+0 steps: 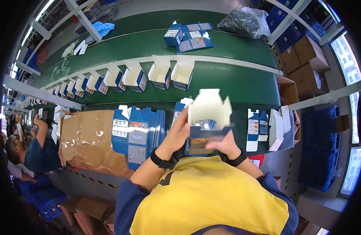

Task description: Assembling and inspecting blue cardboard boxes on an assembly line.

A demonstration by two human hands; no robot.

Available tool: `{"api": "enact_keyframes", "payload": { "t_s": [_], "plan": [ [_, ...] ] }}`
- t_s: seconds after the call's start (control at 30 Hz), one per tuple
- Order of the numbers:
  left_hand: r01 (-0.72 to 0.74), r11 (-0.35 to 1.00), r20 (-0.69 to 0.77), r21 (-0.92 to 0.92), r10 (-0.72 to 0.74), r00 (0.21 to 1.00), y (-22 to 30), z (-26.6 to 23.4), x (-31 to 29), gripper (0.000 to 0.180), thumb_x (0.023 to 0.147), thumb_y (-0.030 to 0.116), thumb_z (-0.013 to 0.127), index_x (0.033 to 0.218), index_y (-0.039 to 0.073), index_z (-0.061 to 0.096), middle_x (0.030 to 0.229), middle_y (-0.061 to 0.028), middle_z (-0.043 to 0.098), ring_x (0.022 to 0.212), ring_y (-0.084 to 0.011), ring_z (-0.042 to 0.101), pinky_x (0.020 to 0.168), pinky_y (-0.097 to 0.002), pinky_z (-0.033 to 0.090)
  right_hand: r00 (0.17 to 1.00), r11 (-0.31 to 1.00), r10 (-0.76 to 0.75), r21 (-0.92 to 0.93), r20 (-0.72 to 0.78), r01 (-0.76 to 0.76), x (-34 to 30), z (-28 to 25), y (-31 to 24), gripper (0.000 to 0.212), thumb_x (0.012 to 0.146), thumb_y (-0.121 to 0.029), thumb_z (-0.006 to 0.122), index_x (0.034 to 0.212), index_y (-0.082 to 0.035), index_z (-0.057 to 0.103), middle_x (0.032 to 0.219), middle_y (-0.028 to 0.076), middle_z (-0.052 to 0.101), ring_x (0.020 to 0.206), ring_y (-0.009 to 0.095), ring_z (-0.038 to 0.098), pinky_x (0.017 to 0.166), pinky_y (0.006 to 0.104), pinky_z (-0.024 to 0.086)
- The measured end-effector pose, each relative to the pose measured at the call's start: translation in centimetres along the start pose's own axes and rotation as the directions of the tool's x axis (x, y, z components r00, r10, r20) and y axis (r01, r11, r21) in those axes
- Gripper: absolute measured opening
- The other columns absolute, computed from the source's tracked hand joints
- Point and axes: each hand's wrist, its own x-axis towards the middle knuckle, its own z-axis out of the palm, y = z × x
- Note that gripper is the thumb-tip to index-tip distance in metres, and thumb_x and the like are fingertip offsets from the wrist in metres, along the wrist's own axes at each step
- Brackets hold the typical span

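Note:
In front of my chest I hold a small carton [209, 107] with its white top flaps raised and its inside facing me. The outside is dark blue with an orange-brown picture, and a shiny transparent patch shows near its front wall. My left hand [180, 131] grips the carton's left side with fingers closed against it. My right hand [226, 145] presses the lower right side, thumb across the front, slightly blurred; its other fingers are partly hidden. Left of my hands lies a stack of flat blue cartons [139, 135], and part of another flat carton [179, 107] shows behind my left hand.
A row of opened cartons [160, 74] lines the green conveyor [235, 80]. Flattened cartons [192, 37] and a plastic bag [245, 21] lie farther back. Brown paper [90, 135] covers a bundle on the left. White inserts [276, 129] stand right. A co-worker [37, 147] is far left.

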Motion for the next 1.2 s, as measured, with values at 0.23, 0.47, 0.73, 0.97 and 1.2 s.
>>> {"api": "enact_keyframes", "payload": {
  "t_s": [0.23, 0.47, 0.73, 0.97, 1.2],
  "plan": [
    [-0.241, 0.654, 0.243, 0.717, 0.09, 0.966, 0.7, 0.5, -1.7, 0.089, 0.074, 0.027, 0.072, 0.141, 0.002, 0.019, 0.132, -0.0206, 0.036, 0.123, -0.0355, 0.039, 0.106, -0.037, 0.025, 0.988, 0.987, -0.152, 0.055, 0.013, 0.151, 2.3, -0.7, -1.0, 0.138, 0.044, -0.046, 0.088, 0.145, -0.005, 0.004, 0.148, 0.015, 0.019, 0.136, 0.026, 0.021, 0.109, 0.0357, 0.017],
    [-0.571, 0.181, 0.479, 0.8, 0.38, 0.791, 1.3, -0.2, -0.3, 0.095, 0.066, 0.022, 0.077, 0.139, 0.003, 0.02, 0.132, -0.0227, 0.033, 0.123, -0.0401, 0.037, 0.106, -0.0472, 0.025, 0.985, 0.99, -0.141, 0.043, 0.103, 0.138, 1.3, -1.2, -4.4, 0.12, 0.051, -0.04, 0.087, 0.143, -0.006, 0.018, 0.146, 0.015, 0.024, 0.135, 0.025, 0.025, 0.109, 0.0365, 0.018],
    [-0.494, 0.38, 0.288, 0.782, 0.483, 0.827, 0.6, 0.9, -0.3, 0.083, 0.062, 0.018, 0.079, 0.132, 0.013, 0.033, 0.129, -0.0218, 0.036, 0.115, -0.0409, 0.042, 0.098, -0.0524, 0.034, 0.998, 0.999, -0.034, 0.027, -0.043, 0.035, 1.2, 0.6, -5.4, 0.082, 0.075, -0.023, 0.072, 0.14, -0.004, 0.026, 0.141, 0.019, 0.034, 0.131, 0.028, 0.032, 0.106, 0.0384, 0.025],
    [-0.609, 0.264, 0.439, 0.748, 0.491, 0.752, 0.0, 0.9, 0.0, 0.066, 0.057, 0.01, 0.079, 0.115, 0.023, 0.05, 0.127, -0.0216, 0.038, 0.112, -0.0425, 0.043, 0.093, -0.0487, 0.038, 0.98, 0.89, -0.196, 0.422, 0.019, 0.17, 1.8, -1.2, -3.6, 0.059, 0.082, -0.007, 0.063, 0.136, -0.005, 0.037, 0.136, 0.015, 0.041, 0.119, 0.02, 0.045, 0.099, 0.0321, 0.035],
    [-0.602, 0.34, 0.429, 0.723, 0.461, 0.776, 1.2, 0.8, 0.6, 0.066, 0.057, 0.007, 0.078, 0.115, 0.022, 0.05, 0.127, -0.0205, 0.037, 0.112, -0.0399, 0.044, 0.093, -0.0471, 0.038, 0.971, 0.964, -0.193, -0.158, 0.138, 0.214, 2.2, -1.6, -3.0, 0.063, 0.084, -0.027, 0.065, 0.136, -0.004, 0.038, 0.132, 0.017, 0.044, 0.122, 0.026, 0.042, 0.102, 0.0355, 0.033]
  ]
}}
